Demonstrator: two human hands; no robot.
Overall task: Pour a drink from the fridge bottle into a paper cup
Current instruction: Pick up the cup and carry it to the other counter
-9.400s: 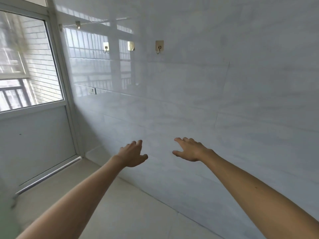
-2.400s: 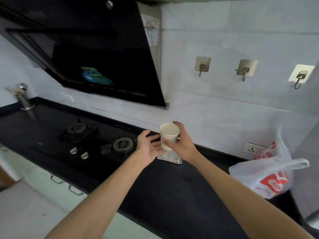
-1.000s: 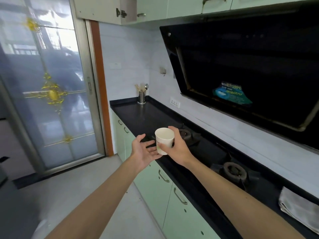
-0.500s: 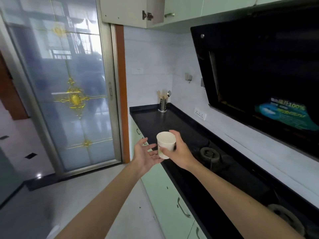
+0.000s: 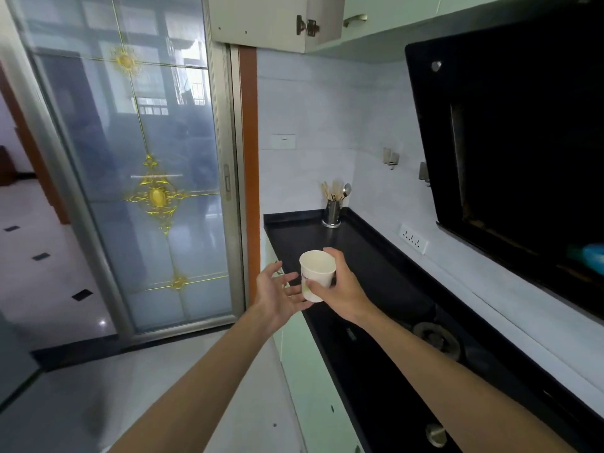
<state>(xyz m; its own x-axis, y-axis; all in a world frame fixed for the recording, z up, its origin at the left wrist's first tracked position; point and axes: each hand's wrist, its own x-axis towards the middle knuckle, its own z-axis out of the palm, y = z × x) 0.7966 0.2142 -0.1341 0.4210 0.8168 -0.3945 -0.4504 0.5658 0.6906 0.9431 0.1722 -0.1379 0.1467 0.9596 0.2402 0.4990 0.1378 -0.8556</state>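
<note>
No legible text or labels.

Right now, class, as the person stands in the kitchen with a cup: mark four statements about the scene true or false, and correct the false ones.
1. The right hand holds the paper cup. True.
2. The left hand grips a bottle. False: it is open and holds nothing; no bottle is in view.
3. The paper cup stands on the black countertop. False: it is held in the air, off the countertop.
4. A metal utensil holder stands at the countertop's far end. True.
</note>
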